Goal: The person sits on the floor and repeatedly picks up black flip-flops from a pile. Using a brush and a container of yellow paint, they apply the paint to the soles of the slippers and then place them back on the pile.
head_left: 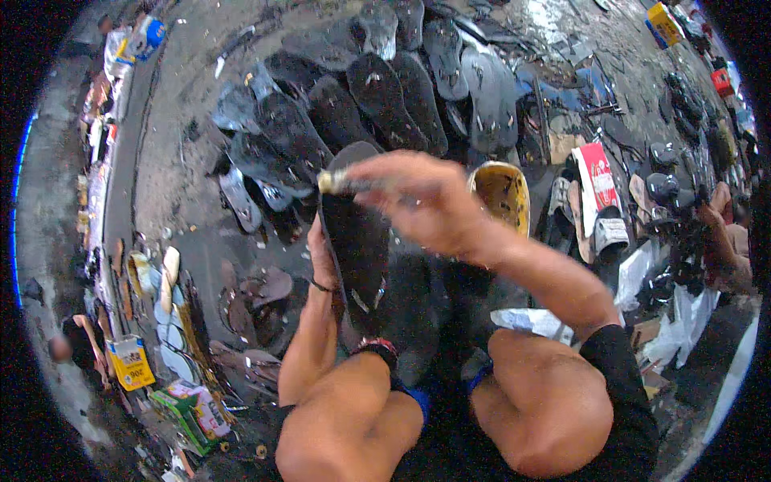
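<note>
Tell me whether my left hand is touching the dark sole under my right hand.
Touching. The head view shows the left hand against the left edge of the dark sole, its fingers partly hidden behind it.

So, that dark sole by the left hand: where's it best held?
The dark sole is probably best held by its long left edge, coming from the left, where the left hand is: it's long and flat, so the edge suits fingers and leaves the broad face uncovered.
</note>
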Demonstrator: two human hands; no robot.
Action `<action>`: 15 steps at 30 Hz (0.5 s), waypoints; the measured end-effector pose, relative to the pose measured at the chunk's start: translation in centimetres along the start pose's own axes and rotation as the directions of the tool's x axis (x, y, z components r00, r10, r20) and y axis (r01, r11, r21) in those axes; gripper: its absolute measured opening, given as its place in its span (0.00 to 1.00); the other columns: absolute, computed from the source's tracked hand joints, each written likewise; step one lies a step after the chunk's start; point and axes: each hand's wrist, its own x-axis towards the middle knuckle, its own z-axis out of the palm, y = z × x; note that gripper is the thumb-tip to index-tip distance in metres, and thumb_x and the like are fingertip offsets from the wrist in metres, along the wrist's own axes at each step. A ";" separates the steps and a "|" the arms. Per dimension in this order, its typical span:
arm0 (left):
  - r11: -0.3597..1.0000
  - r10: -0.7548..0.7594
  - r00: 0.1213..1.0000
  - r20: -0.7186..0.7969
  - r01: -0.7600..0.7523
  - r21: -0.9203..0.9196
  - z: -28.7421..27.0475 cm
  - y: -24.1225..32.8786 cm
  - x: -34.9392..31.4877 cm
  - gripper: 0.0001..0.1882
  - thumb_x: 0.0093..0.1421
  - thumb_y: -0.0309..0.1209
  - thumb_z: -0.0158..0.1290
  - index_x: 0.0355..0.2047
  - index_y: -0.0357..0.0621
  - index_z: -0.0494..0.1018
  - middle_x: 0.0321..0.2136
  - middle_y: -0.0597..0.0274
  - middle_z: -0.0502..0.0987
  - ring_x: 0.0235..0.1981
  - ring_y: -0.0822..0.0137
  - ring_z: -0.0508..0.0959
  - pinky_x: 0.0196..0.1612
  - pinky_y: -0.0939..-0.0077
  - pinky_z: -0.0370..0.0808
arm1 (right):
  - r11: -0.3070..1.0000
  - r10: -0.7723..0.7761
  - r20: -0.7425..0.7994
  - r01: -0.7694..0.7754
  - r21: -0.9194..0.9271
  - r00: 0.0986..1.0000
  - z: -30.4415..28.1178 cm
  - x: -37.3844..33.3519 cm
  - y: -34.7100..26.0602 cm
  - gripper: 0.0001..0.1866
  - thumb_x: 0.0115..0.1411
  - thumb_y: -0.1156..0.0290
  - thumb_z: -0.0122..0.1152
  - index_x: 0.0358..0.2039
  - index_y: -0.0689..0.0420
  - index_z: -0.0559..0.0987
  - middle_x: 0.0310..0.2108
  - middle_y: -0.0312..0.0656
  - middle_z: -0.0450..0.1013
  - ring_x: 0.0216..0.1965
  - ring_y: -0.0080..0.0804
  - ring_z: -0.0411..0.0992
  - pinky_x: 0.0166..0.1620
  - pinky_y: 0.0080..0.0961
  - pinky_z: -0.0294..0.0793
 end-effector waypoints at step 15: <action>0.986 0.130 0.986 0.103 -0.117 -0.123 6.2 0.0 -2.3 0.34 0.68 0.52 0.38 0.63 0.39 0.65 0.59 0.48 0.72 0.56 0.51 0.75 0.61 0.50 0.73 | 0.981 0.048 0.267 -0.097 0.170 0.963 2.1 -5.1 -3.8 0.13 0.55 0.71 0.66 0.42 0.57 0.82 0.35 0.51 0.79 0.41 0.53 0.78 0.50 0.43 0.77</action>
